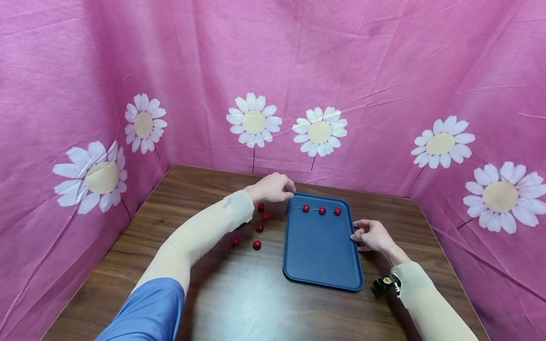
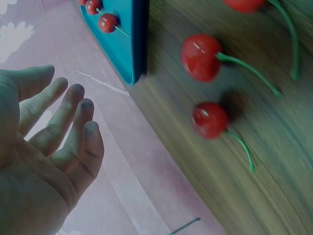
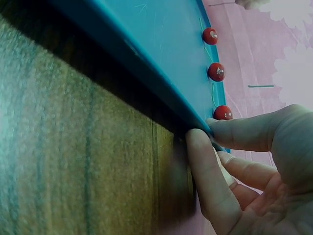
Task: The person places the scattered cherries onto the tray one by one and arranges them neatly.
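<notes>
A blue tray (image 1: pixel 324 246) lies on the wooden table, with three red cherries in a row near its far edge, the middle one (image 1: pixel 322 210) between two others. The right hand (image 1: pixel 373 235) pinches the tray's right rim (image 3: pixel 168 90) between thumb and fingers. Near the tray's far left corner the left hand (image 1: pixel 273 187) hovers with nothing in it; in the left wrist view this hand (image 2: pixel 54 142) shows relaxed, slightly bent fingers. Several loose cherries lie left of the tray, among them one (image 1: pixel 257 245) nearest the front and another (image 2: pixel 201 57) with a green stem.
A pink curtain (image 1: pixel 367 61) with white daisies surrounds the table (image 1: pixel 239 303) at the back and sides. The left forearm passes over the table beside the loose cherries. A dark strap and small black device (image 1: pixel 381 284) are at the right wrist.
</notes>
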{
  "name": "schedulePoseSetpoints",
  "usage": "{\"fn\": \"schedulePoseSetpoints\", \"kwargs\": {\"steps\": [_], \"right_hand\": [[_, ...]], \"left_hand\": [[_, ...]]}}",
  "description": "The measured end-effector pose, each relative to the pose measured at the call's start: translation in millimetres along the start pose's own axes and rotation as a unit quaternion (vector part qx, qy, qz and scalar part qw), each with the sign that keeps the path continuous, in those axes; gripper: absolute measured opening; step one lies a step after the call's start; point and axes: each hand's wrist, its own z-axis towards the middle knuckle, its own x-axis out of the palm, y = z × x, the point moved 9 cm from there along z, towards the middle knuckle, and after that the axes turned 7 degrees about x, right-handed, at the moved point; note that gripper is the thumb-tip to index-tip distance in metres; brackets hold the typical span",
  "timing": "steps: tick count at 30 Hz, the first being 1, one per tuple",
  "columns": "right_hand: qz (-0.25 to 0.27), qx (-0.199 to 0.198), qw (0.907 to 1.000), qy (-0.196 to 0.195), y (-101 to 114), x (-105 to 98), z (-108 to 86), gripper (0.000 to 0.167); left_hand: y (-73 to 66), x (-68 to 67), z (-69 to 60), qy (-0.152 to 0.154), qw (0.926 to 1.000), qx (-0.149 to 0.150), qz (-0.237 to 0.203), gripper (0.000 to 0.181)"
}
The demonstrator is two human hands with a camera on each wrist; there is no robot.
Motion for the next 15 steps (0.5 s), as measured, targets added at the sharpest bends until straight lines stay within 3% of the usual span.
{"fn": "schedulePoseSetpoints", "kwargs": {"steps": [8,15], "right_hand": [[0.006,0.001,1.0,-0.003,0,-2,-1.1,0.055],[0.004,-0.001,1.0,0.002,-1,0,-1.8,0.054]], "left_hand": [[7.0,-8.2,-18.9,0.001,0.9999,0.008,0.006,0.026],[8.8,-5.9,-40.7,0.025,0.9991,0.026,0.024,0.028]]}}
